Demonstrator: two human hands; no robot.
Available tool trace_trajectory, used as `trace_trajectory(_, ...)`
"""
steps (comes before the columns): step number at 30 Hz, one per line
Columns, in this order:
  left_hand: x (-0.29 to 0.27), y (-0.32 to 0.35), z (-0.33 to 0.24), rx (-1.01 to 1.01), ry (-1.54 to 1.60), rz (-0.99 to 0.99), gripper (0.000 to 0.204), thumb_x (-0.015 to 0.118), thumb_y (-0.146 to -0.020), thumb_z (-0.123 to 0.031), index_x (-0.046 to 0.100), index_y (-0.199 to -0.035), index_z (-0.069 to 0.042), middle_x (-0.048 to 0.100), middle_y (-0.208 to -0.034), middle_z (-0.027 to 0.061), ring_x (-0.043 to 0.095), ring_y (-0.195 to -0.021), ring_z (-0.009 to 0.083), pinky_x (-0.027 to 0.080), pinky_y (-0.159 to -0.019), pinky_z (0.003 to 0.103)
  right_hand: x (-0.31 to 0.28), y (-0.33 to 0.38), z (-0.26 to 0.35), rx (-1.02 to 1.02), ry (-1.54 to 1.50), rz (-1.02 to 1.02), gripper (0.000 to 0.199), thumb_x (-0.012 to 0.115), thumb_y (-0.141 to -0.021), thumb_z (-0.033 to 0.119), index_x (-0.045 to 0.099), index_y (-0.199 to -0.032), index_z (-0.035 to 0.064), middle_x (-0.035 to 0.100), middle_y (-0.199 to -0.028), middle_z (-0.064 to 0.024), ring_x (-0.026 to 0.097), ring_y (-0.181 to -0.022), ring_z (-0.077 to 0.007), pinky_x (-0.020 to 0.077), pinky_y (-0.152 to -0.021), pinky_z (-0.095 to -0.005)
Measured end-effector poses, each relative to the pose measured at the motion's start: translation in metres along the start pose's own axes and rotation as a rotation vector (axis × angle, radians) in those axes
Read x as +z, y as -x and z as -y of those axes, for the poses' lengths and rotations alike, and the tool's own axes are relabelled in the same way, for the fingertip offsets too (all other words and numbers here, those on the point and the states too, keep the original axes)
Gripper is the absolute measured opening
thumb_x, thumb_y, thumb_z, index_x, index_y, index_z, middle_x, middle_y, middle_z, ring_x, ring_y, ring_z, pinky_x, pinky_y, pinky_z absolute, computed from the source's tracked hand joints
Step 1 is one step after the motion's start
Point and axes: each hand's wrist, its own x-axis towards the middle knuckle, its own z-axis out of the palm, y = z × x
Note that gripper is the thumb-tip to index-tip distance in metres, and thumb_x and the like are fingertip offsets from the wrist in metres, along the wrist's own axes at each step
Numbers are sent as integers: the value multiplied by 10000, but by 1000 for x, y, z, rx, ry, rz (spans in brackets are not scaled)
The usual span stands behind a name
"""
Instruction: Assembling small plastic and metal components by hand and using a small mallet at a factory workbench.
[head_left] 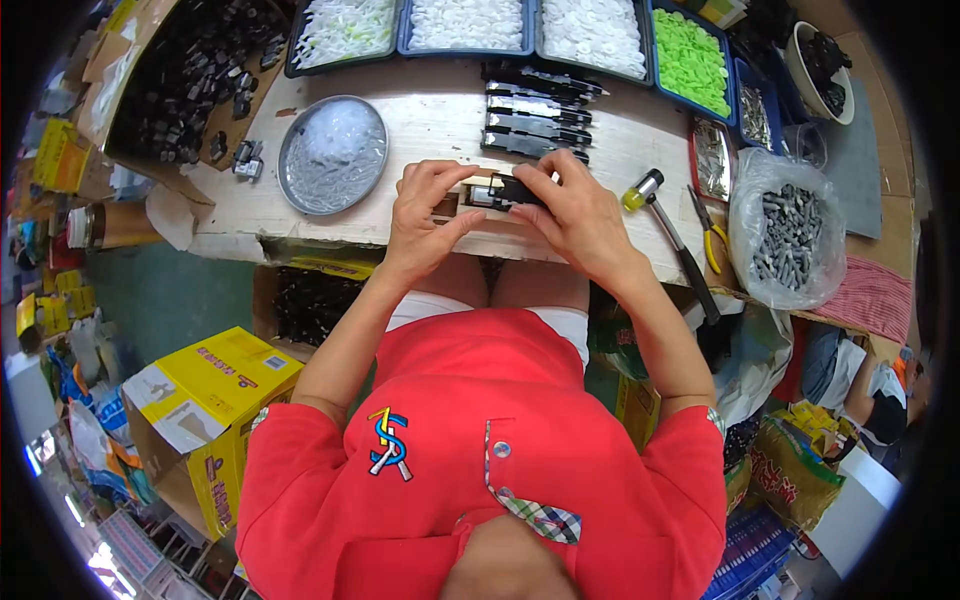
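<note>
At the table's near edge, a black elongated plastic part with a shiny metal end [488,193] lies between my hands. My left hand [422,212] is curved around its left end, thumb below and forefinger above. The thumb and fingers of my right hand [580,212] grip the dark right end and cover part of it. Just beyond my hands, several similar black parts [540,116] lie side by side in a row. What the part is for cannot be made out.
Left of the row stands a round grey tray [290,190] of small clear pieces. Blue bins [530,50] of white and green pieces line the back. On the right lie a hammer [690,262], yellow-handled pliers [713,240] and a plastic bag [825,270] of grey parts.
</note>
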Motion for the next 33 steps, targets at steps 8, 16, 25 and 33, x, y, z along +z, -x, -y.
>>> trace_trajectory(8, -1, -2, 3, -8, 54, 2, 422, 697, -683, -46, 586, -1090, -65, 542, -1053, 60, 494, -951, 175, 469, -717, 246, 31, -5, 4, -98, 152, -88, 271, 647, -736, 172, 574, -990, 113, 473, -889, -56, 430, -876, -240, 292, -705, -372)
trace_trajectory(16, 2, -9, 9, 65, -21, 60, 422, 688, -674, -80, 607, -1088, -94, 602, -979, 46, 491, -914, 221, 386, -820, 325, 38, -4, 3, -83, 176, -60, 304, 654, -728, 179, 573, -1014, 117, 480, -925, -62, 434, -885, -243, 301, -721, -389)
trace_trajectory(25, -7, -20, -1, 178, -176, 210, 364, 660, -670, -80, 631, -1023, -162, 553, -930, 9, 450, -917, 210, 291, -776, 356, -6, 49, -49, 220, 175, -360, 260, 620, -766, 170, 595, -1014, 96, 530, -980, -100, 487, -910, -260, 340, -760, -399)
trace_trajectory(33, -2, -25, -2, 425, -421, 332, 469, 628, -657, -6, 616, -1072, -224, 524, -961, 43, 445, -902, 223, 286, -771, 364, -17, 105, -90, 433, 585, -202, 299, 604, -790, 203, 546, -1067, 105, 518, -967, -81, 471, -944, -255, 342, -742, -423)
